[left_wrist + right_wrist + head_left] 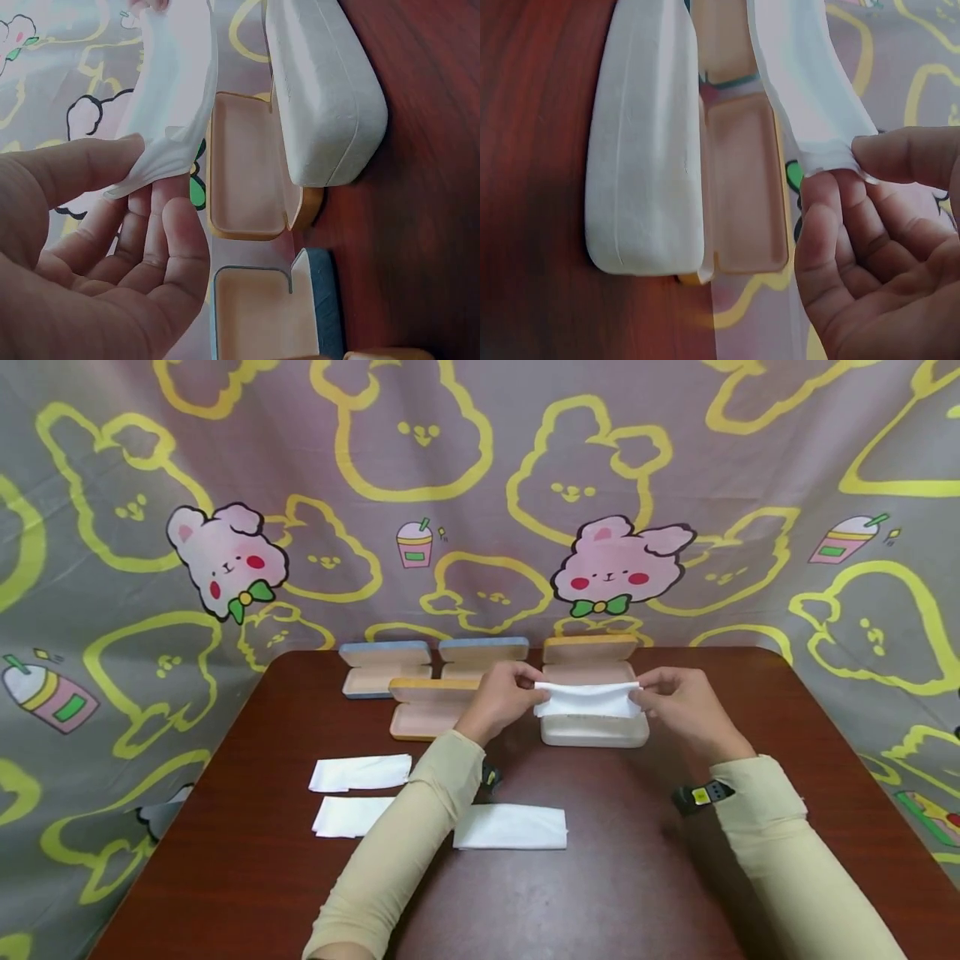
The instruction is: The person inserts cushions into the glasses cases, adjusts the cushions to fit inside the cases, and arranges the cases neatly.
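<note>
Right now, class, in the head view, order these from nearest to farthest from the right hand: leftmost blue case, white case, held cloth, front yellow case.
1. Held cloth: pinched in the right hand.
2. White case: just left of that hand.
3. Front yellow case: farther left.
4. Leftmost blue case: back row, far left.

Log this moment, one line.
left hand: pinches white cloth end; right hand: pinches opposite end; cloth: between hands; white case: on table

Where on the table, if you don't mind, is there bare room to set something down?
Bare table lies between the rightmost resting cloth and the right sleeve, and left of the other two cloths. The far side is crowded: open cases and the white case sit close together, near the left hand and right hand.
</note>
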The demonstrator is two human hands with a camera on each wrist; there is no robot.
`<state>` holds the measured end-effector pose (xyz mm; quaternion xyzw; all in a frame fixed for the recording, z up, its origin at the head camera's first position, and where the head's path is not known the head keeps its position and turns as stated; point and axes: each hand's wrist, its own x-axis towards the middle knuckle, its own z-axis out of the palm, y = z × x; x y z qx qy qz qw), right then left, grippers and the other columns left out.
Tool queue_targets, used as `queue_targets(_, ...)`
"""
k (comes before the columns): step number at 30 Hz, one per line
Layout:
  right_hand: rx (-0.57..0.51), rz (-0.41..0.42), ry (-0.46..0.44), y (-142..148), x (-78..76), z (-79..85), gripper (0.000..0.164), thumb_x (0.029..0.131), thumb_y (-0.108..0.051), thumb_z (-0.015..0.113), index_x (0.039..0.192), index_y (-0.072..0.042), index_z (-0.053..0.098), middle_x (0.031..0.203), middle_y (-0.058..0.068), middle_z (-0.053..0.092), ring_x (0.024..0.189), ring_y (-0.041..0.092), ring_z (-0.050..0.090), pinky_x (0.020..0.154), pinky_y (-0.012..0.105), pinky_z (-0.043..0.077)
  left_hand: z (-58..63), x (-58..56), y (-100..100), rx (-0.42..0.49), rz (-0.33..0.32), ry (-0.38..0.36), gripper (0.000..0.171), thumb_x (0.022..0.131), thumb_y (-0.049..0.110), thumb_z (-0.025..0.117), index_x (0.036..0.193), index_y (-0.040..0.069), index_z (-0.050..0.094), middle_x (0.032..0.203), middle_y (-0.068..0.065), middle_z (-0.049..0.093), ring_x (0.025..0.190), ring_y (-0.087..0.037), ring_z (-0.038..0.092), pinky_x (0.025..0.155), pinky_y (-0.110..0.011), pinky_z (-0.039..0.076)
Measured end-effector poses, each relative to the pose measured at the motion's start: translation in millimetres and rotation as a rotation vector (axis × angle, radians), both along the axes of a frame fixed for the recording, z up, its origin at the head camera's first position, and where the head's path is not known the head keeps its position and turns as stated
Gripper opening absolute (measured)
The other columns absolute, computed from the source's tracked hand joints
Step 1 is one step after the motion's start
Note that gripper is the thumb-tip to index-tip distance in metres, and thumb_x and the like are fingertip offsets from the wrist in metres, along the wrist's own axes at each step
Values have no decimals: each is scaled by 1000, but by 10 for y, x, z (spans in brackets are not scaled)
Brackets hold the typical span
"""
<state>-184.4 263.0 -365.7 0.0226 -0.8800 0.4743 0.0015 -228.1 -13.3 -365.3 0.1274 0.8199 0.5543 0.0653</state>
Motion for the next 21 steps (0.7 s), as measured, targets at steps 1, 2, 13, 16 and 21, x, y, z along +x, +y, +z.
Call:
queue_targets(1,2,2,0,16,-25,4,33,98,-26,68,114,3,66,111,20,66,93,38,62,74,33,56,-5,-21,20,1,1,5,14,86,3,79,99,2,75,85,-7,66,71,-15,57,60,-25,49)
queue_targets(2,5,2,2,32,-50,4,33,98,-26,68,114,3,66,112,21,66,93,38,62,74,32,56,-11,-43,38,-2,8,9,14,85,3,79,99,2,75,84,-6,65,70,-14,57,59,-24,48)
queue_targets(13,-16,-34,-12,78,-326,-85,30,97,-18,70,115,5,67,108,23,67,90,35,65,69,27,57,-67,-278,228,38,118,-36,11,85,1,79,96,-1,75,80,-6,62,63,-13,52,53,-23,43)
queue_targets(16,10,-48,-14,108,-404,-90,29,97,-18,70,114,5,67,106,22,68,87,32,64,68,27,56,-68,-330,286,26,137,-39,10,85,2,80,94,1,75,81,-5,62,65,-14,53,54,-24,43)
queue_targets(21,56,-49,-12,159,-536,-86,28,96,-17,71,112,5,67,100,20,69,81,28,64,67,32,55,-104,-428,358,-9,175,-35,9,84,4,81,91,3,76,81,-4,61,68,-14,53,57,-25,44)
